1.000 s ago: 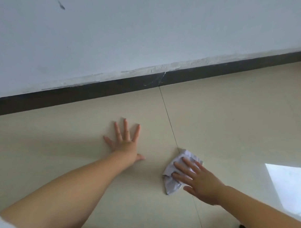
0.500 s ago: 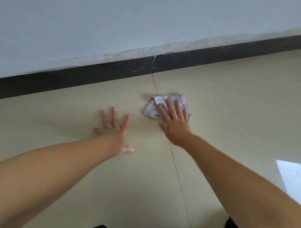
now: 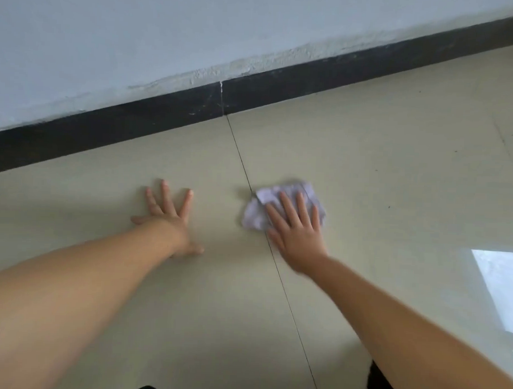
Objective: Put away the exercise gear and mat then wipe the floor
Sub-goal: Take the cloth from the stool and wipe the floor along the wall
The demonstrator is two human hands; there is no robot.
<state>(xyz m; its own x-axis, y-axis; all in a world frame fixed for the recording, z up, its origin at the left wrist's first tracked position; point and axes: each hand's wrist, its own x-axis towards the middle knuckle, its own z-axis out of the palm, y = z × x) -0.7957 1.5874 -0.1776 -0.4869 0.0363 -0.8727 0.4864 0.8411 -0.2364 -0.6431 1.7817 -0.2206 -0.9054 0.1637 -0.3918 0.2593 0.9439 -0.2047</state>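
Observation:
A crumpled pale lilac cloth lies on the beige tiled floor, just right of a tile joint. My right hand presses flat on the cloth with straight, spread fingers and covers its near part. To the left, my left hand rests flat on the bare tile with fingers spread, holding nothing. No exercise gear or mat is in view.
A dark skirting board runs along the foot of a pale wall just beyond the hands. A bright window reflection lies on the floor at the right. Dark clothing shows at the bottom edge.
My right hand pushed the cloth from near me up toward the skirting board, then drew it back a little and to the right. My left hand stayed planted on the tile.

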